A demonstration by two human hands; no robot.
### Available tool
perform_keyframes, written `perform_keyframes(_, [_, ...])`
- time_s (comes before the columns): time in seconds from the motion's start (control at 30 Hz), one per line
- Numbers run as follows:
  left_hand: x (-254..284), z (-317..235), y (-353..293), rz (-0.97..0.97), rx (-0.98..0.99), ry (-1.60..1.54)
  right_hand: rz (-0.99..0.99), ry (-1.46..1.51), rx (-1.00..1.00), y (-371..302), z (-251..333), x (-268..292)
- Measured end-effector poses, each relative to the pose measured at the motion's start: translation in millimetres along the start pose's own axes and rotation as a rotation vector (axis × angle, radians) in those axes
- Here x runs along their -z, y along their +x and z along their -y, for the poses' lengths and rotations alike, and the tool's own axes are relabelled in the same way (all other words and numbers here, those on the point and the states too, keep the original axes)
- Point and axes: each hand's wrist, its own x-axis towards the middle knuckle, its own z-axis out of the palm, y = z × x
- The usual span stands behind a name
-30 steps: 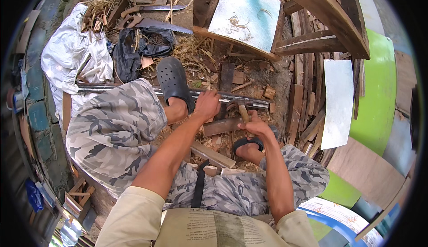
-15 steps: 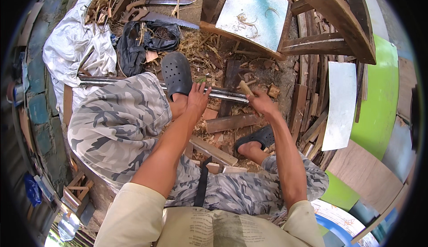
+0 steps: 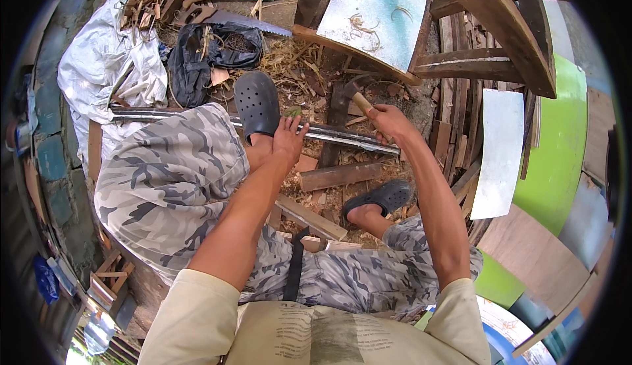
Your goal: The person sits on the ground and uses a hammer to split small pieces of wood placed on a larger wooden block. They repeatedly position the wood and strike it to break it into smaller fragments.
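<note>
A long, narrow wooden strip, dark with pale streaks along its edge, lies crosswise in front of me, passing beside my left shoe. My left hand is on it near the shoe, fingers bent over it. In my right hand is a hammer, gripped by its pale wooden handle. The dark hammer head points away from me, above the ground beyond the strip. My right fist is just over the strip's right end. A small green leaf-like scrap is by my left fingertips.
Two handsaws lie at the far left, beyond a black plastic bag and a white sack. A wooden chair frame with a pale panel stands at the far right. Loose wood blocks and shavings litter the ground; stacked boards line the right.
My right hand has shifted slightly and the hammer has swung, so that its head now shows. The strip reaches farther right than before. My left hand stays on it.
</note>
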Motion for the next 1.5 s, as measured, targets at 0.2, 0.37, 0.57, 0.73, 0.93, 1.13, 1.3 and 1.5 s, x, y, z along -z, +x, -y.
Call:
perform_keyframes(0.2, [8,-3,-5,0.050,-0.019,0.018,-0.057,-0.164,0.003,-2,-30,-20])
perform_keyframes(0.37, [6,-1,-5,0.017,-0.009,0.046,0.050,-0.052,-0.111,-7,0,5])
perform_keyframes(0.57, [6,1,-6,0.054,-0.009,0.008,-0.169,0.042,0.082,-16,-38,-38])
perform_keyframes(0.73, [10,3,-1,0.036,-0.023,0.027,0.267,0.006,-0.289,-27,-86,-52])
perform_keyframes(0.93, [5,1,-5,0.047,-0.017,0.045,0.010,0.360,-0.178,-46,-90,-60])
perform_keyframes(1.13, [21,2,-5,0.128,-0.026,0.019,-0.349,0.333,-0.022,-40,-79,-35])
perform_keyframes(1.3, [3,2,3,0.095,-0.002,0.052,-0.405,-0.502,0.292,-41,-92,-7])
perform_keyframes(1.5, [25,3,-6,0.140,-0.041,-0.005,-0.270,-0.811,0.101,-38,-43,-35])
